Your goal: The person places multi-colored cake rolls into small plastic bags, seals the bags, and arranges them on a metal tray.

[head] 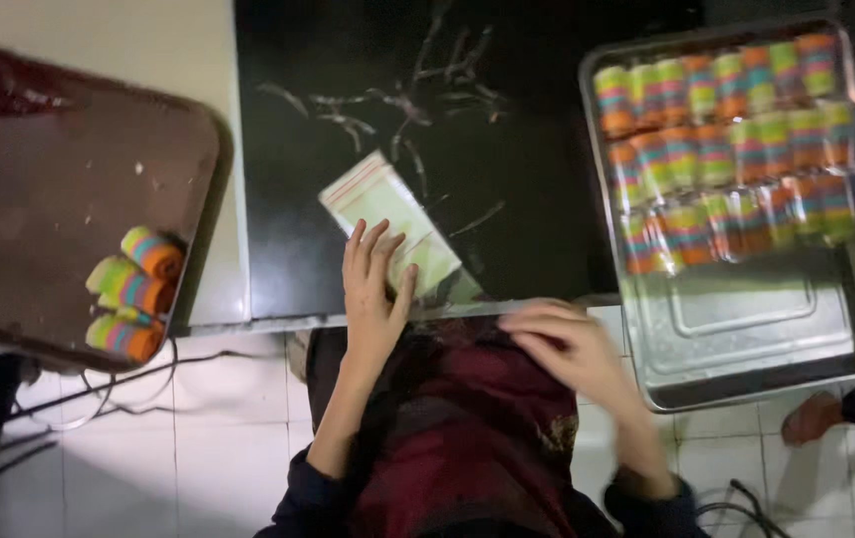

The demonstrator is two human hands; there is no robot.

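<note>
My left hand lies flat with fingers spread on a stack of clear plastic bags on the black tabletop. My right hand hovers at the table's near edge, blurred, fingers curled, with nothing seen in it. Three rainbow-striped rolls sit unwrapped at the corner of a brown tray to my left. A metal tray to my right holds several rows of wrapped rainbow rolls.
White scratch marks cover the black tabletop's far middle. Below the table edge are my dark red patterned lap, white floor tiles and cables. A reddish shoe-like object lies on the floor at right.
</note>
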